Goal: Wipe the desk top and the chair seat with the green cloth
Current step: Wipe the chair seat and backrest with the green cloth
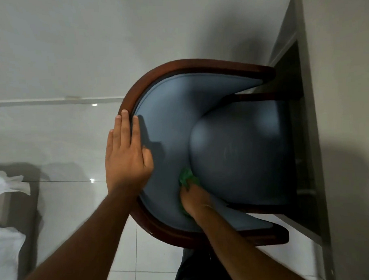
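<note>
While the left hand [127, 155] lies flat and open on the chair [155, 77] back, right hand [194, 199] squeezing the green cloth [186, 176], cloth pressed where chair seat [243, 150] meets the back, desk [305, 113] beyond the seat.

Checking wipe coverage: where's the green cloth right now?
Head view, lower centre: the green cloth is bunched under the right hand, pressed where the blue chair seat meets the padded backrest.

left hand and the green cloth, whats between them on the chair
In the head view, only bare blue padding of the chair's backrest lies between the left hand, flat on the chair's rim, and the green cloth under the right hand.
</note>
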The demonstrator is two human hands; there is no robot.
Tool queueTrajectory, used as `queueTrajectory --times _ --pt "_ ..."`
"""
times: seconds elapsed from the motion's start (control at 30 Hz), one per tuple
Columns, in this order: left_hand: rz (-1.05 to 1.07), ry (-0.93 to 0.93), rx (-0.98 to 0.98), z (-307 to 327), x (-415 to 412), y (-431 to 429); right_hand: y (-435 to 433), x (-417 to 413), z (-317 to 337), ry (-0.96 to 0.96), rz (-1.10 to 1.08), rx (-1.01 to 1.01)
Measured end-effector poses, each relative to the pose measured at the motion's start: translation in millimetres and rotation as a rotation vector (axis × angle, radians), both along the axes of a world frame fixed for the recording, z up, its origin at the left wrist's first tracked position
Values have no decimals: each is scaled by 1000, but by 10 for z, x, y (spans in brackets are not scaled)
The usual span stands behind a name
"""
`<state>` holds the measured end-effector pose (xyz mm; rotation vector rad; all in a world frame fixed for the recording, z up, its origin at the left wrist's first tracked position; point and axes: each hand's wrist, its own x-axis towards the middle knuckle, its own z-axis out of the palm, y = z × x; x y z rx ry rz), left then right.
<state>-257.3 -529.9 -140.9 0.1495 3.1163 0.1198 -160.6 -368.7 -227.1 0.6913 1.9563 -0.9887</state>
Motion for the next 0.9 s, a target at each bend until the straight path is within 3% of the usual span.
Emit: queueTrajectory --times 0.17,0.27,0.43,0.53,0.63,0.77,0.9 --pt "-6 -11 -25 5 7 19 -511 -776 -231 64 -425 -143" --pt "1 -14 -32 9 4 25 -471 -1043 -441 98 -504 -166" --pt "-3 -28 -32 -12 8 28 -108 -747 -703 121 -507 -265" --pt "-5 -41 -48 -11 10 25 227 -491 -771 40 -718 -415" --pt "4 -18 -61 -32 -7 30 692 -233 -721 48 -851 -382" --pt "102 25 108 -266 280 498 1316 -119 -725 354 -828 -114" --pt "-46 -211 242 -694 886 1161 1680 -122 -909 528 -483 67"
